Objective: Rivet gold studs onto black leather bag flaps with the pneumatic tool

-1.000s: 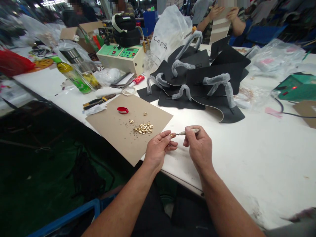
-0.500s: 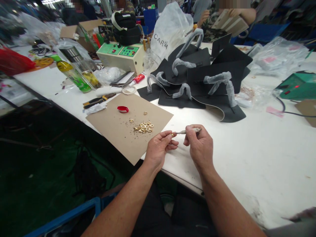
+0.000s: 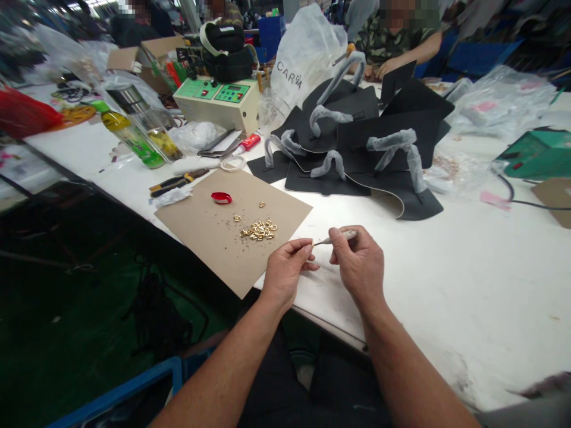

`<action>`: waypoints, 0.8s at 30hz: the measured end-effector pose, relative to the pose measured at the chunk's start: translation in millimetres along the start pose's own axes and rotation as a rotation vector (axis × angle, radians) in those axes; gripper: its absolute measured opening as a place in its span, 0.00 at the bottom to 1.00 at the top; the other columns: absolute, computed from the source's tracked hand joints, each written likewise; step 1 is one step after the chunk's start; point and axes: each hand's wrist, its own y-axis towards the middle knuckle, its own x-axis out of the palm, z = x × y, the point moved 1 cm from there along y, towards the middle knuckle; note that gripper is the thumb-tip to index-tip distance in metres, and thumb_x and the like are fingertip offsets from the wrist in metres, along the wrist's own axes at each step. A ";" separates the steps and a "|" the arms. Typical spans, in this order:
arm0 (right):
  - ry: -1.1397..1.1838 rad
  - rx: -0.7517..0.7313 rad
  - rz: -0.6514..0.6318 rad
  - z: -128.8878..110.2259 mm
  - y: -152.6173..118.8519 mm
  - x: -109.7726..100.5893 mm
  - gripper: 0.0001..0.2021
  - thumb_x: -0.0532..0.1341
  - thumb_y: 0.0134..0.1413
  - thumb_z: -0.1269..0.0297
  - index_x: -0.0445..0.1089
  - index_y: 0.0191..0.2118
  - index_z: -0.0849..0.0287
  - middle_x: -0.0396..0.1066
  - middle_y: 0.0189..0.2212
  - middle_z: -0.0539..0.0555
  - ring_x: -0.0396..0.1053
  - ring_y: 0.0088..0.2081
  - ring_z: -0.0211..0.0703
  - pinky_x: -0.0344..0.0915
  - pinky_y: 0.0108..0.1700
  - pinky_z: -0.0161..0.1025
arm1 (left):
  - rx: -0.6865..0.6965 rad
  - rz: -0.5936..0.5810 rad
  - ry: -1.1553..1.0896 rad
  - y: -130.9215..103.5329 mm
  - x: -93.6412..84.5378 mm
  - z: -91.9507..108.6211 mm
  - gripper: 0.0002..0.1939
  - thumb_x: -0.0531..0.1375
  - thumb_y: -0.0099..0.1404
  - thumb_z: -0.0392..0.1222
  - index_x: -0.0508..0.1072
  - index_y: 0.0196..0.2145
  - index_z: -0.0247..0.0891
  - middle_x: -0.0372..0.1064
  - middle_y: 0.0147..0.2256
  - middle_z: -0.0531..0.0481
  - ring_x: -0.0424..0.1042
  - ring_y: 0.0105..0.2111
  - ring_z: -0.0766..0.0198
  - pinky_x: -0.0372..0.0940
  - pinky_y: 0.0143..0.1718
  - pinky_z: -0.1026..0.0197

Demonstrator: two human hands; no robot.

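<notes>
My left hand [image 3: 288,267] is closed in a pinch on a small gold metal piece [image 3: 312,244], mostly hidden by the fingertips. In my right hand [image 3: 360,261] is a slim pale-handled tool [image 3: 342,236], gripped between thumb and fingers. Its thin dark tip points left and meets the gold piece. Both hands are above the table's front edge. To their left, a pile of gold metal links [image 3: 259,229] lies on a brown board [image 3: 200,238], amid dark crumbs. A small red dish [image 3: 221,198] sits on the same board.
Black sheets with wrapped handles [image 3: 357,142] are heaped beyond my hands. Pliers [image 3: 178,181], a red tube [image 3: 248,142], a bottle [image 3: 131,135] and a control box [image 3: 218,101] stand or lie at the left. A green device [image 3: 539,153] is at the right. Across the table is a co-worker [image 3: 397,44].
The tool tip has shifted slightly left and down against the gold piece. The co-worker has lowered the stack of pale pieces out of sight. The green device's red light no longer glows.
</notes>
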 end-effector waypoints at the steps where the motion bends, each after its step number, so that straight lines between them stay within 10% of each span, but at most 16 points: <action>1: 0.004 -0.008 -0.004 0.5 0.3 0.0 0.15 0.66 0.64 0.49 0.72 0.35 0.56 0.70 0.21 0.44 0.67 0.21 0.36 0.63 0.29 0.35 | -0.001 -0.005 0.015 0.1 -0.3 -0.7 0.19 0.76 0.51 0.44 0.82 0.39 0.33 0.74 0.26 0.52 0.74 0.26 0.67 0.76 0.28 0.66; 8: 0.105 -0.137 -0.229 5.0 -0.5 -1.2 0.11 0.60 0.70 0.53 0.71 0.43 0.54 0.72 0.28 0.46 0.72 0.29 0.38 0.67 0.36 0.37 | -0.035 -0.054 -0.002 1.4 -5.5 0.3 0.20 0.77 0.52 0.45 0.81 0.40 0.33 0.73 0.23 0.54 0.72 0.23 0.70 0.73 0.29 0.66; 12: 0.058 -0.045 -0.133 3.7 -1.3 -3.5 0.15 0.61 0.70 0.49 0.71 0.38 0.55 0.71 0.21 0.45 0.69 0.24 0.38 0.65 0.34 0.37 | 0.004 -0.050 0.076 -2.3 -4.4 -1.5 0.17 0.74 0.56 0.44 0.82 0.41 0.34 0.72 0.22 0.55 0.72 0.22 0.69 0.72 0.29 0.65; 20: 0.550 0.167 0.187 11.8 8.7 -3.6 0.20 0.70 0.59 0.45 0.71 0.34 0.58 0.65 0.20 0.43 0.63 0.19 0.34 0.59 0.22 0.33 | 0.503 0.034 0.647 -7.3 -8.9 13.1 0.05 0.66 0.64 0.36 0.84 0.36 0.42 0.78 0.39 0.50 0.76 0.32 0.65 0.69 0.32 0.63; 24: 0.694 0.251 0.136 14.1 9.9 -2.9 0.19 0.74 0.54 0.49 0.74 0.38 0.59 0.70 0.25 0.47 0.65 0.21 0.34 0.60 0.20 0.31 | 0.682 0.125 0.949 5.7 -29.9 41.1 0.08 0.66 0.65 0.31 0.83 0.35 0.43 0.79 0.37 0.51 0.73 0.33 0.64 0.69 0.40 0.59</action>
